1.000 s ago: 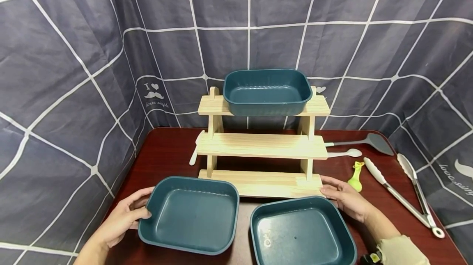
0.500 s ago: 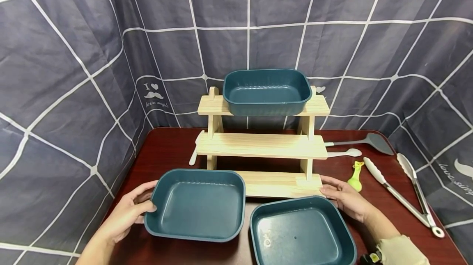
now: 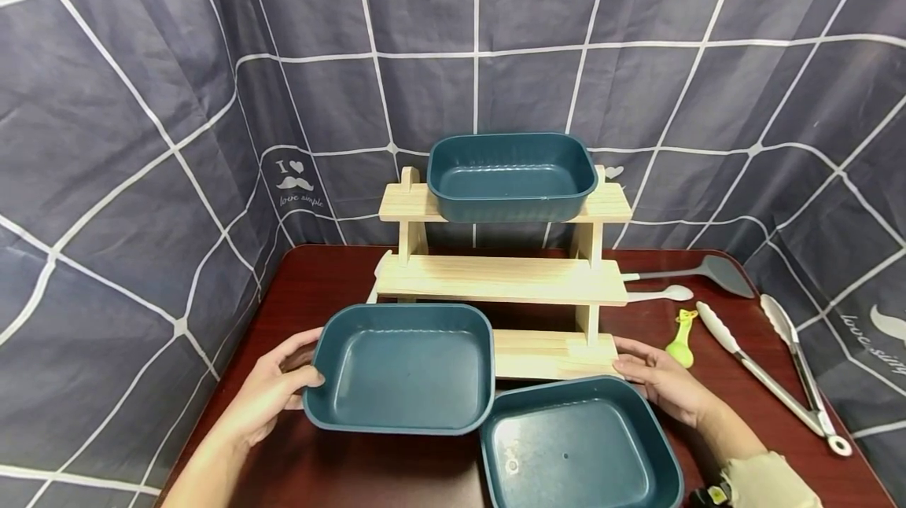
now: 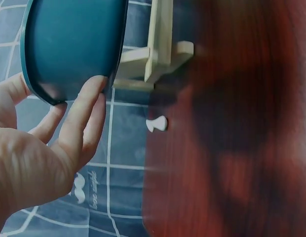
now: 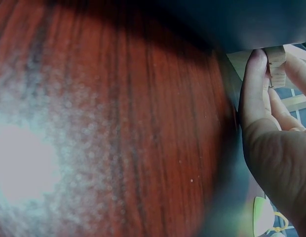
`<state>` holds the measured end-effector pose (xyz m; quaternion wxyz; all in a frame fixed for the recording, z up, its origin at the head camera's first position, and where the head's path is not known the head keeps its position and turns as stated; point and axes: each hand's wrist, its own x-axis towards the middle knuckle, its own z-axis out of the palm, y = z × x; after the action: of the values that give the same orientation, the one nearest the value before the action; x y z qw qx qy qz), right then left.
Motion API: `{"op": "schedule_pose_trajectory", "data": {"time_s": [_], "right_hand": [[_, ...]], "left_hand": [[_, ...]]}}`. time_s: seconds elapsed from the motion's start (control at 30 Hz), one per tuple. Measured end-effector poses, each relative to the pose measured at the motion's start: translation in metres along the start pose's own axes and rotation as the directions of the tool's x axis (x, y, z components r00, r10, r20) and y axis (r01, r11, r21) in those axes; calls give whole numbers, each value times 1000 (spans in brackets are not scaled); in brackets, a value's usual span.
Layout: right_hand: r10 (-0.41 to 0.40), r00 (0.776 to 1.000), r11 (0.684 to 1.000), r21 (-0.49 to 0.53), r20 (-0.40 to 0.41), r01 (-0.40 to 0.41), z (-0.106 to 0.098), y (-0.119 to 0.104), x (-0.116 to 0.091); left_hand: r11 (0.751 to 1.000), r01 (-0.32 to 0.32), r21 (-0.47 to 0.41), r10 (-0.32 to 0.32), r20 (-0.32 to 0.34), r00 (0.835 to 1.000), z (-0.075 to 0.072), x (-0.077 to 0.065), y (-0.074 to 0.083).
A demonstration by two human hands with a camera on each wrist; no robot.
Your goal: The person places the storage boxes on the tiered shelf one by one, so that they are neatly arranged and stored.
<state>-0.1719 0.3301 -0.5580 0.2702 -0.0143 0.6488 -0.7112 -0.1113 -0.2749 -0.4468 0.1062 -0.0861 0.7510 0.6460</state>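
On the near side of the rack (image 3: 495,278), the raised bin (image 3: 406,374) could be tipped, pinched only at left by the left hand (image 3: 269,392); the rack is gripped by the right hand (image 3: 667,384).

Tongs (image 3: 777,391) lie beside what seems a green spoon (image 3: 681,348).

On the left part of the grey cloth (image 3: 531,5), the letter "I", a white heart (image 3: 296,166), a moustache sign (image 3: 294,182) and the words "love simple" (image 3: 300,200) can be read. On its right part, a 2nd moustache (image 3: 889,324) is shown by slanted lettering (image 3: 874,347), of which only "love" is clearly legible. A small heart (image 3: 613,171) is seen beside the top of the wooden rack (image 3: 495,278). In the left wrist view, "love simple" is seen turned sideways on the cloth.
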Motion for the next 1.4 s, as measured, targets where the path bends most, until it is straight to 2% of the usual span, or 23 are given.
{"op": "schedule_pose_trajectory", "data": {"time_s": [0.43, 0.73, 0.97, 1.4], "right_hand": [[-28, 999, 999, 17, 30, 27, 1, -2, -3], [-10, 1000, 1000, -12, 14, 10, 0, -1, -1], [-5, 1000, 1000, 24, 21, 4, 2, -3, -1], [-19, 999, 999, 27, 31, 18, 2, -2, -1]], "left_hand": [[999, -34, -34, 35, 22, 999, 26, 10, 21], [997, -60, -41, 62, 43, 997, 42, 20, 39], [996, -79, -47, 82, 67, 994, 55, 30, 53], [991, -122, -48, 123, 18, 992, 79, 54, 73]]}}
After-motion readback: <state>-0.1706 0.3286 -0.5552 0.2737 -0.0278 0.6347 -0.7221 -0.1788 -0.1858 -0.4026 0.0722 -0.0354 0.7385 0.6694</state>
